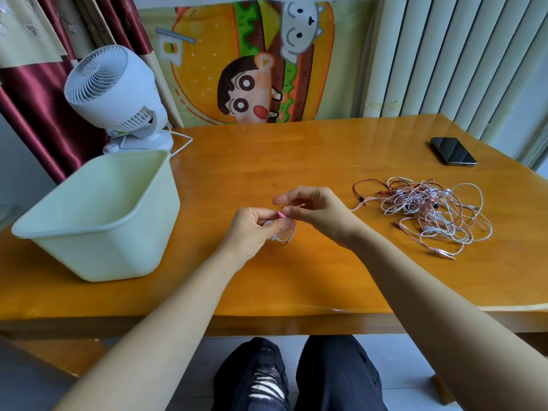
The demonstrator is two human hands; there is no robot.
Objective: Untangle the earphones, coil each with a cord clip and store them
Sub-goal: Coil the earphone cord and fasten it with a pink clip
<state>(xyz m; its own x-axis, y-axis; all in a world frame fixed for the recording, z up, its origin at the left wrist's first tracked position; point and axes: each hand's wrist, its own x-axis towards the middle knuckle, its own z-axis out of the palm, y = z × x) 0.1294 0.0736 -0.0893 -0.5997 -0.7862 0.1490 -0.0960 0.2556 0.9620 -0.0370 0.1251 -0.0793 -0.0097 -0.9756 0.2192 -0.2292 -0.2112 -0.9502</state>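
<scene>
Dark ripped jeans (267, 378) fill the bottom edge, knees under the desk (267, 161), with both bare forearms reaching out over its near side. The two hands meet above the middle of the desk, touching each other.

The left hand (255, 225) has its grip closed round a small coil (283, 236) of white earphone cord, loops of which hang out below the curled fingers. The right hand (314, 210) pinches a pink clip (281, 214) between thumb and forefinger, right at the top of the coil. Its other fingers are spread loosely above. A thin reddish strand shows inside that grip, perhaps part of the clip, but it is too small to tell.

The tangle (430, 212) of the other earphones lies on the desk to the right of the hands, with pink, white and red cords heaped together and a plug sticking out at its near edge. One pink cord runs from it towards the right wrist.

A pale green bin (98, 215) stands on the left of the desk, open side up. Behind it is a white fan (115, 96). A dark phone (453, 151) lies face up at the far right. A cartoon burger cloth (207, 69) hangs behind the desk.
</scene>
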